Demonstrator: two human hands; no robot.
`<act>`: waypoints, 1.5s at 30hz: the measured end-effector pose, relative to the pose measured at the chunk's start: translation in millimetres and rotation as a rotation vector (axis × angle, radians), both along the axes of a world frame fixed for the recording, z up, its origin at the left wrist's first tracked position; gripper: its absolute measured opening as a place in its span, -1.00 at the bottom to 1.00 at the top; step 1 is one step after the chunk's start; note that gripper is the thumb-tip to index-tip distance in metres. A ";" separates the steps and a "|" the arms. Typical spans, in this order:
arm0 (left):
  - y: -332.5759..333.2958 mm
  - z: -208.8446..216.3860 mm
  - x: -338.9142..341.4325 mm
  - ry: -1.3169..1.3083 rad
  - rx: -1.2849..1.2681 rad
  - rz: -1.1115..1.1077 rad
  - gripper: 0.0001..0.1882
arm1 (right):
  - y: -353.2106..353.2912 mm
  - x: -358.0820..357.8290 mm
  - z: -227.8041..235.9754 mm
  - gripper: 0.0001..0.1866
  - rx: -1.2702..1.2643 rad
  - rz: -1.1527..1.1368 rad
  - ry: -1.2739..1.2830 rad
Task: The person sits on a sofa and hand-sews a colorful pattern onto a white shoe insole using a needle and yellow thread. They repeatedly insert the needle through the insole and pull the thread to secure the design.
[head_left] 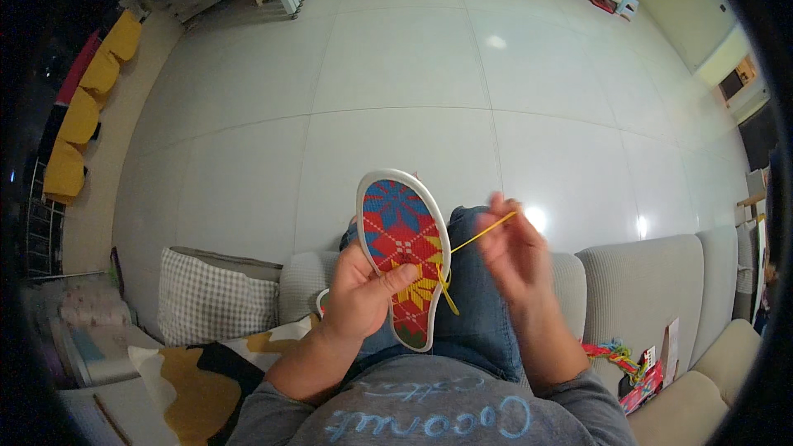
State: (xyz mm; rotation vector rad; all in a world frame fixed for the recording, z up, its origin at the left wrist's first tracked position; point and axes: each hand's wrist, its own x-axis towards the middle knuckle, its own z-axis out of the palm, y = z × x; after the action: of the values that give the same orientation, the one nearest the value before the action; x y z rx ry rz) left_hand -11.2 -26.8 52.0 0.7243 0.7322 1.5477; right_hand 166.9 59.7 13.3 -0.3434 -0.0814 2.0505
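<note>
My left hand (pixel 368 285) grips an embroidered insole (pixel 402 231) by its left side, thumb pressed on its face. The insole has a white rim and a stitched pattern in red, blue, yellow and green. It is held upright above my lap. From its right side a taut yellow thread (pixel 477 238) runs up to my right hand (pixel 514 246), which is raised and partly blurred. The fingers there are curled around the thread; whether they also hold a needle cannot be made out. A loose yellow loop hangs at the insole's right edge.
I sit on a grey sofa (pixel 640 285). Part of another white-rimmed piece (pixel 321 303) shows by my left thigh. Colourful thread skeins (pixel 615 355) lie on the sofa at right. A checked cushion (pixel 219 297) and a patterned cushion (pixel 178 380) are at left. Pale floor tiles spread ahead.
</note>
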 end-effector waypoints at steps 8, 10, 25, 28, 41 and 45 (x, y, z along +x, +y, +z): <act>2.2 0.7 -15.6 -0.064 -0.043 0.092 -0.58 | 44.6 115.5 -18.7 -0.73 0.190 -0.527 -0.483; 2.4 1.4 -17.6 -0.064 -0.055 0.129 -0.58 | 54.5 161.7 -34.4 -0.71 0.143 -0.698 -0.585; 8.7 -11.9 -19.7 -0.521 -0.022 -0.354 -0.40 | 25.4 106.8 -19.7 -0.91 0.451 -0.621 -1.233; 9.9 -16.2 -11.5 -0.793 -0.006 -0.560 -0.32 | -1.3 50.7 22.3 -0.88 0.932 -0.557 -1.415; 4.5 0.9 5.6 -0.634 -0.402 -0.458 -0.20 | -43.7 -15.5 97.4 -0.70 1.626 -0.332 -1.225; 4.4 12.2 10.1 -0.507 -0.494 -0.359 -0.17 | -43.0 -22.7 95.0 -0.72 1.643 -0.362 -1.210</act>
State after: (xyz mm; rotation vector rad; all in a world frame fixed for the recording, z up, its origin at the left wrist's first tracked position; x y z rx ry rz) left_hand -1.1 -22.3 64.2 0.0734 0.5303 1.0897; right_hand 144.2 16.7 108.3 -0.3921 -2.0380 0.6445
